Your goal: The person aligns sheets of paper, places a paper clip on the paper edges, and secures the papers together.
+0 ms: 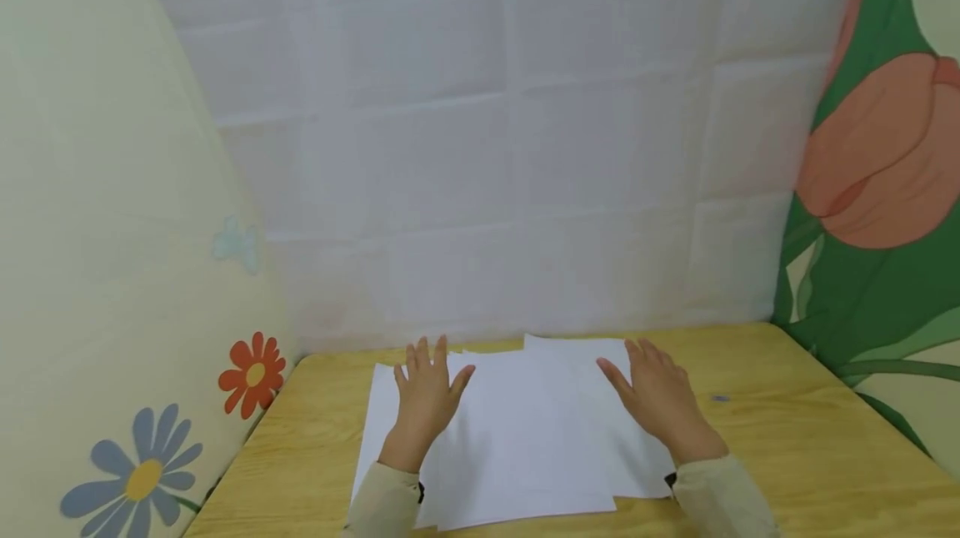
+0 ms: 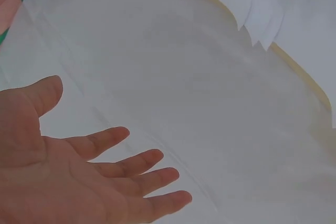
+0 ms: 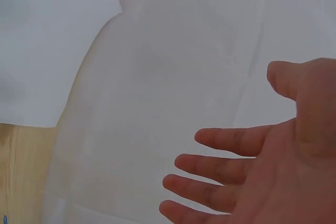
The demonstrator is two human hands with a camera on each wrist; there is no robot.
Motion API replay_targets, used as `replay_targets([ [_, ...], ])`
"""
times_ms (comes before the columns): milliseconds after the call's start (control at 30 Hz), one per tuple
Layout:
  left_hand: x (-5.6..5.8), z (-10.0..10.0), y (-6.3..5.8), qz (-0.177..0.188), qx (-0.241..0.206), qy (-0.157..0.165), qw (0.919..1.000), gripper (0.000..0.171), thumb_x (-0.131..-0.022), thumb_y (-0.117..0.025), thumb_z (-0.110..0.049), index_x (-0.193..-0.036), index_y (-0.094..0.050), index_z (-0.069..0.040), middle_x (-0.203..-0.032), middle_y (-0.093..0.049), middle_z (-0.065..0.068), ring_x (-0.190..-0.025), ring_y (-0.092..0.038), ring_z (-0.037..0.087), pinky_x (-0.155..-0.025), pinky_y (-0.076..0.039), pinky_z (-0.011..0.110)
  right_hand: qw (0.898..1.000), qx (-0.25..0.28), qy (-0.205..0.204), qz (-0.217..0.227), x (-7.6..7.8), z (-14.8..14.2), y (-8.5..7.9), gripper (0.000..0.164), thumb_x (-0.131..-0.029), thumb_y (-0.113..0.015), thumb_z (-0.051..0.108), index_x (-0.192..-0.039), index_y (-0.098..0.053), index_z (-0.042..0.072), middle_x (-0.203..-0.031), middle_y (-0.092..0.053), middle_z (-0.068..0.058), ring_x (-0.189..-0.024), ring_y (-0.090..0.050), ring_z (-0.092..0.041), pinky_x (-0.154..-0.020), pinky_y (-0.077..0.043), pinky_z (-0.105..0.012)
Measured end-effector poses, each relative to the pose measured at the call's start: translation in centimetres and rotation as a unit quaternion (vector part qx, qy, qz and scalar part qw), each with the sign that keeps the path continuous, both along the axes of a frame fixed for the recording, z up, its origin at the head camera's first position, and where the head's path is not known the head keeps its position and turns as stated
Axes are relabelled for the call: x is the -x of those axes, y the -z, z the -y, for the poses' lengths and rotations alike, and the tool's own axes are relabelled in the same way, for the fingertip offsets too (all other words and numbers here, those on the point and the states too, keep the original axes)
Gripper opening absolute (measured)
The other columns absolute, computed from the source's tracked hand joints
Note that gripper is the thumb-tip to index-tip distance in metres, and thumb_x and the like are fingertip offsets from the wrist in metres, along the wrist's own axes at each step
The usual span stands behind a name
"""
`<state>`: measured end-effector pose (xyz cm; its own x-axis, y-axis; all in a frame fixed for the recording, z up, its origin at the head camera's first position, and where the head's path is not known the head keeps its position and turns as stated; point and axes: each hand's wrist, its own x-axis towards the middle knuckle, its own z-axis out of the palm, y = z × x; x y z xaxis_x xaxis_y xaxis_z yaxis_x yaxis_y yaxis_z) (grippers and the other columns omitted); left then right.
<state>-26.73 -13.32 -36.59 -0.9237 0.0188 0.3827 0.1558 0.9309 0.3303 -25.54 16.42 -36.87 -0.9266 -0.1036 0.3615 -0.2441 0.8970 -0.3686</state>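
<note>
Several overlapping sheets of white paper point(image 1: 525, 438) lie spread across the middle of the wooden table. My left hand point(image 1: 427, 400) is over the left part of the sheets, its fingers straight and spread. Over the right edge of the paper is my right hand point(image 1: 663, 400), also with fingers extended and thumb apart. In the left wrist view the left palm point(image 2: 68, 182) faces the camera with nothing in it. The right wrist view shows the right palm point(image 3: 294, 177) bare as well, with the paper point(image 3: 52, 45) at upper left.
A small bluish item point(image 1: 720, 398) lies on the table point(image 1: 810, 438) right of the right hand. A creased white cloth point(image 1: 510, 146) hangs behind the table's far edge. Flower-patterned hangings stand at the left point(image 1: 112, 271) and the right point(image 1: 885, 288).
</note>
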Motion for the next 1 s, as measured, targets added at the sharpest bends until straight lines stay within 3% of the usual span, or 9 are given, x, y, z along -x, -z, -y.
replay_targets([
  [233,0.5,1.0,0.9,0.02,0.002,-0.007,0.9998,0.061,-0.096,-0.058,-0.035,-0.138,-0.043,0.006,-0.138,-0.037,0.035,-0.131,-0.03,0.052,-0.101,-0.022,0.07,0.998,-0.003,0.008,0.055,0.7,-0.7,0.6,0.076,-0.102,-0.039,0.048,-0.128,-0.04,-0.024,-0.131,-0.039,-0.044,-0.119,-0.038,-0.058,-0.094,-0.033,-0.068],
  [333,0.5,1.6,1.2,0.024,0.002,-0.012,0.9996,0.059,-0.095,-0.059,-0.033,-0.135,-0.045,0.007,-0.134,-0.04,0.035,-0.128,-0.033,0.051,-0.1,-0.024,0.07,0.996,-0.007,0.012,0.083,1.2,-1.0,0.7,0.074,-0.102,-0.039,0.048,-0.117,-0.05,-0.024,-0.117,-0.049,-0.042,-0.109,-0.046,-0.056,-0.089,-0.038,-0.065],
  [433,0.5,2.3,1.5,0.028,0.002,-0.017,0.9995,0.058,-0.095,-0.06,-0.032,-0.134,-0.045,0.008,-0.132,-0.042,0.036,-0.125,-0.036,0.051,-0.099,-0.026,0.069,0.993,0.0,0.018,0.12,1.7,-1.2,0.9,0.07,-0.101,-0.041,0.046,-0.1,-0.06,-0.02,-0.091,-0.06,-0.031,-0.084,-0.058,-0.044,-0.076,-0.047,-0.056],
  [567,0.6,3.4,2.0,0.032,0.012,-0.027,0.9991,0.057,-0.095,-0.06,-0.031,-0.131,-0.046,0.01,-0.127,-0.045,0.036,-0.12,-0.04,0.051,-0.097,-0.031,0.066,0.987,0.017,0.022,0.159,2.1,-1.5,1.0,0.064,-0.101,-0.042,0.042,-0.089,-0.062,-0.017,-0.075,-0.062,-0.02,-0.065,-0.055,-0.026,-0.063,-0.046,-0.044],
  [767,0.7,5.3,2.8,0.024,0.045,-0.044,0.9977,0.054,-0.093,-0.063,-0.029,-0.122,-0.05,0.014,-0.112,-0.051,0.035,-0.105,-0.049,0.05,-0.083,-0.044,0.06,0.984,0.018,0.014,0.178,2.7,-2.1,1.8,0.063,-0.103,-0.039,0.038,-0.09,-0.058,-0.021,-0.077,-0.061,-0.024,-0.067,-0.056,-0.029,-0.067,-0.047,-0.046],
  [1000,0.9,6.9,3.4,0.055,0.059,-0.063,0.9947,0.05,-0.091,-0.064,-0.027,-0.111,-0.051,0.017,-0.1,-0.051,0.033,-0.095,-0.051,0.048,-0.074,-0.047,0.057,0.98,0.019,0.01,0.199,3.6,-3.1,3.2,0.059,-0.103,-0.041,0.033,-0.096,-0.055,-0.024,-0.074,-0.059,-0.022,-0.066,-0.054,-0.028,-0.065,-0.048,-0.043],
])
